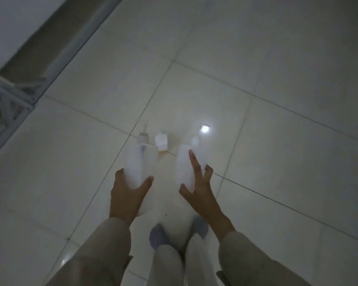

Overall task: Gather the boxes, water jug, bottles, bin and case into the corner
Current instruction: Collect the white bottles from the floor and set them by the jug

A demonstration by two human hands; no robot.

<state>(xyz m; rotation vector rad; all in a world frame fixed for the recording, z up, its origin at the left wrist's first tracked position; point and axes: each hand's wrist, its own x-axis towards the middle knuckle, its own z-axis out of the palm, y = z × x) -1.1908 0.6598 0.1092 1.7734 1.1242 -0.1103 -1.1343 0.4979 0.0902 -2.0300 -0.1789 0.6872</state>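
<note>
fingers (147,181) of each hand clasp a blurry white bottle, left pump bottle (142,162) and right bottle (187,168), labels unreadable.

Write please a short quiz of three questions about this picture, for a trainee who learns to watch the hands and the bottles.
1. True or false: each hand holds a white bottle.
2. Which bottle shows a pump head at its top? A) the one in the left hand B) the one in the right hand C) neither
3. What small thing stands on the tiled floor between the two held bottles?

Key
1. True: the left hand grips the pump bottle, and the right hand grips the second bottle.
2. A. The top of the second bottle is too blurred to tell.
3. A small white bottle, on the tiled floor.
</note>
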